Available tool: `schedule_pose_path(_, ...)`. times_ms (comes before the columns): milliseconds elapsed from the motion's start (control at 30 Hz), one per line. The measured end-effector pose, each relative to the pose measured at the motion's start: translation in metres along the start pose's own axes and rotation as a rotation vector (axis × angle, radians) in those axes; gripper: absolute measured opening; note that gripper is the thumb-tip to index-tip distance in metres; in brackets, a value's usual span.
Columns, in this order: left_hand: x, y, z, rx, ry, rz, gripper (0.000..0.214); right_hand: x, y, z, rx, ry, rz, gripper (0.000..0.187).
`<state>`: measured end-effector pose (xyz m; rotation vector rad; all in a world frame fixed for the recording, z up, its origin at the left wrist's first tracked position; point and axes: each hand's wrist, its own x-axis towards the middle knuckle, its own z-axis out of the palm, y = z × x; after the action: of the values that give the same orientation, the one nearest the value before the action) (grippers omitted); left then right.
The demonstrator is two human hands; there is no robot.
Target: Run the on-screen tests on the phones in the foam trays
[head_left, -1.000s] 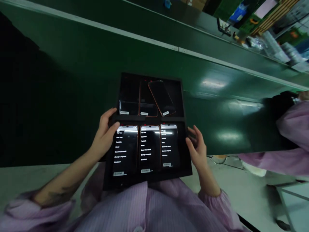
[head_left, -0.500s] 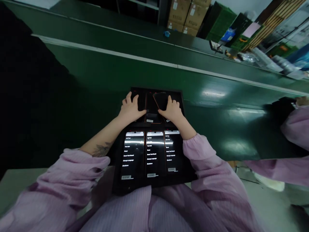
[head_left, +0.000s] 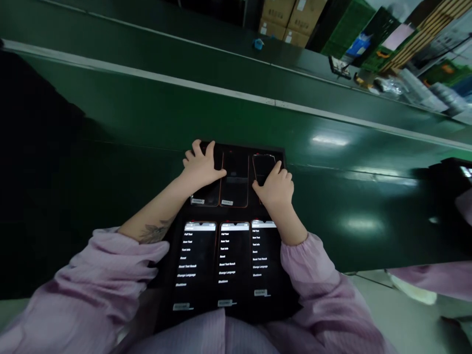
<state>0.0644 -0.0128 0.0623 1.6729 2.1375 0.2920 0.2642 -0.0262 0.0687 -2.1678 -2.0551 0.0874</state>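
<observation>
A black tray (head_left: 236, 214) holds smartphones in two rows. My right hand (head_left: 276, 189) grips the far-right smartphone (head_left: 264, 166) by its sides, its lower part hidden under the hand. Spread over the far-left smartphone (head_left: 209, 194) is my left hand (head_left: 201, 167), fingers apart, the thumb reaching the edge of the dark middle smartphone (head_left: 236, 191). In the near row, the left smartphone (head_left: 195, 275), middle smartphone (head_left: 233, 273) and right smartphone (head_left: 262, 281) have lit screens with a white text menu. Small pale labels sit near the lower ends of several phones.
The tray rests on a green workbench (head_left: 324, 196) edged by a pale strip (head_left: 221, 90). Beyond stand cardboard boxes (head_left: 276, 12), a green crate (head_left: 344, 27) and a small blue object (head_left: 258, 44). A person's pink sleeve (head_left: 435, 280) shows at right; a dark shape (head_left: 33, 157) fills the left.
The far-right smartphone has gone from slanted across to nearly straight at the right of the tray, my right hand moving right with it. My left hand stays near the far-left phone. The view has shifted.
</observation>
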Motion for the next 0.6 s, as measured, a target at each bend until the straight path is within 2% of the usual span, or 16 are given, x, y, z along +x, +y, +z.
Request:
schedule_pose_path(267,0.002,0.003,0.0,0.079,-0.073,-0.02,0.097,0.002,0.006,0.005,-0.027,0.079,-0.02,0.093)
schedule_pose_path(433,0.004,0.007,-0.003,0.097,-0.127,-0.023,0.104,0.004,0.01,0.0,-0.033,0.015,0.027,0.097)
schedule_pose_path(500,0.003,0.008,-0.005,0.101,-0.143,-0.01,0.105,-0.003,0.012,-0.002,-0.003,0.022,-0.027,0.092)
schedule_pose_path(600,-0.001,0.009,-0.005,0.086,-0.12,0.007,0.102,-0.02,0.006,-0.001,0.065,0.05,-0.216,0.084)
